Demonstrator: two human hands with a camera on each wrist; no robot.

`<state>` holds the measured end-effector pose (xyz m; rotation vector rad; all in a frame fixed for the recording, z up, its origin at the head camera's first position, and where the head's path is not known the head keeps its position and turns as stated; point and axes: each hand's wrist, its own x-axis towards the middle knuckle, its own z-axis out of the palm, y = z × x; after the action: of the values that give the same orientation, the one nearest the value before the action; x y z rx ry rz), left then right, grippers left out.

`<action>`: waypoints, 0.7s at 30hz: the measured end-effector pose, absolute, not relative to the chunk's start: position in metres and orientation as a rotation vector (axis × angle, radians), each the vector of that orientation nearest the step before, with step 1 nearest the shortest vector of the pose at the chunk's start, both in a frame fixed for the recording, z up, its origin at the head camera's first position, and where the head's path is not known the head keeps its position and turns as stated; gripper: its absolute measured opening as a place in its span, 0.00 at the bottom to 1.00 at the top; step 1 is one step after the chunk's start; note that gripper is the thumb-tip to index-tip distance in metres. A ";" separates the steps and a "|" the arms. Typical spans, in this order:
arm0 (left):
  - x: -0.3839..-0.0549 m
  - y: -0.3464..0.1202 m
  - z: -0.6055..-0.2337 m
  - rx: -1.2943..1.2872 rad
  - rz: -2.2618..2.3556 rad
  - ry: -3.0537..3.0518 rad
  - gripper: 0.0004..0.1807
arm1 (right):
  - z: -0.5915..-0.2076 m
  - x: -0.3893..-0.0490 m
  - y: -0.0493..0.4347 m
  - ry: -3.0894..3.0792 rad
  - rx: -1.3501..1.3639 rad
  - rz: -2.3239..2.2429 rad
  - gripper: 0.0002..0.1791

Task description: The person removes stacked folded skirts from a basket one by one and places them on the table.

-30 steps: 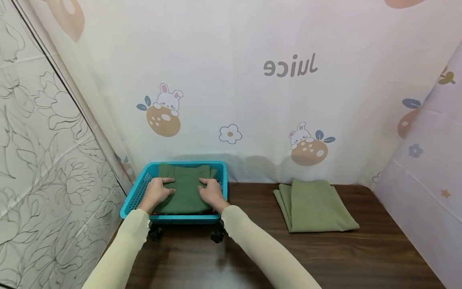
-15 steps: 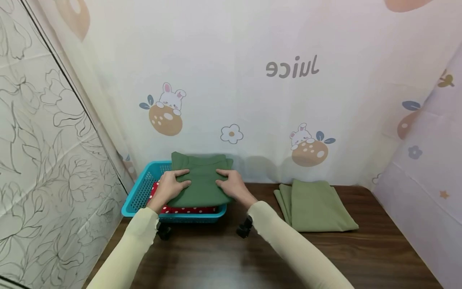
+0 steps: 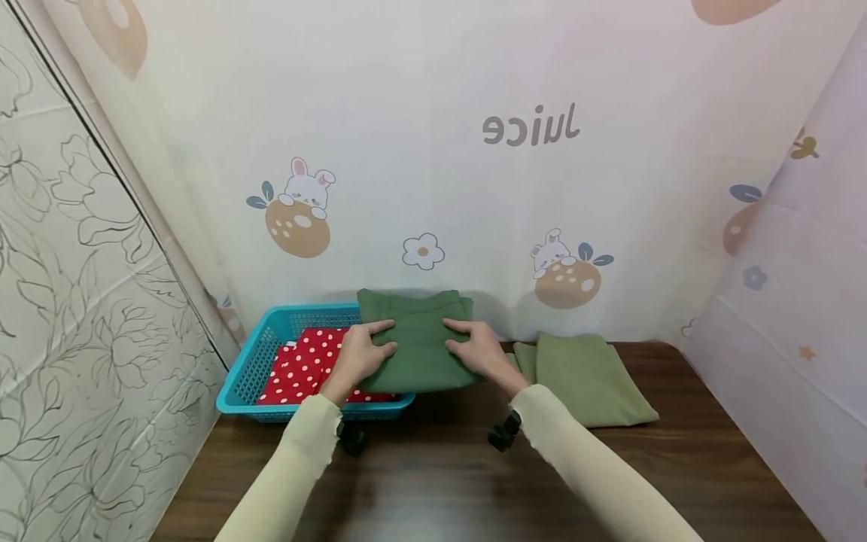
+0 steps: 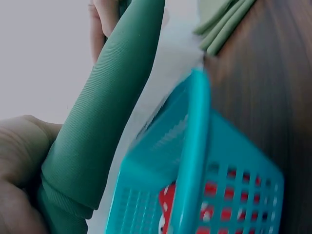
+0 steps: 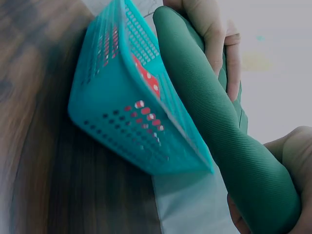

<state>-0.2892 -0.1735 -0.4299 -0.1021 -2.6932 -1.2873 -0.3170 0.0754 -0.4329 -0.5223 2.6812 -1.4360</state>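
Between both hands hangs a folded dark green cloth (image 3: 420,346), raised above the right end of a turquoise plastic basket (image 3: 237,376). My left hand (image 3: 362,355) grips its left edge, thumb on top and the other fingers underneath. On the opposite edge my right hand (image 3: 479,350) holds it the same way. The wrist views show the thick folded side of the green cloth (image 4: 105,112) clear of the basket rim (image 5: 131,68). Inside the basket lies a red cloth with white dots (image 3: 308,365), partly hidden by the left hand and the green cloth.
A lighter olive-green folded cloth (image 3: 589,380) lies on the dark wooden table (image 3: 433,482) at the right, partly behind the right wrist. A printed curtain (image 3: 420,150) hangs right behind the table, and a floral panel (image 3: 101,301) borders the left side.
Both hands have lifted the dark green cloth out of the basket and carried it right. The red dotted cloth beneath has come into view. The olive cloth has stayed put.
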 end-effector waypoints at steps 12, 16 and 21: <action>-0.285 -0.091 -0.435 -0.243 -1.354 -2.704 0.27 | -0.478 -0.317 0.139 2.728 -0.343 -1.351 0.27; -0.284 -0.072 -0.445 -0.310 -1.292 -2.746 0.27 | -0.500 -0.317 0.150 2.684 -0.334 -1.353 0.28; -0.280 -0.054 -0.461 -0.370 -1.315 -2.784 0.27 | -0.526 -0.315 0.160 2.656 -0.326 -1.332 0.28</action>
<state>-0.2800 -0.0543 -0.4608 -0.3699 -2.7839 -1.3155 -0.3148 0.1603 -0.5258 -0.3261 2.6564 -1.3321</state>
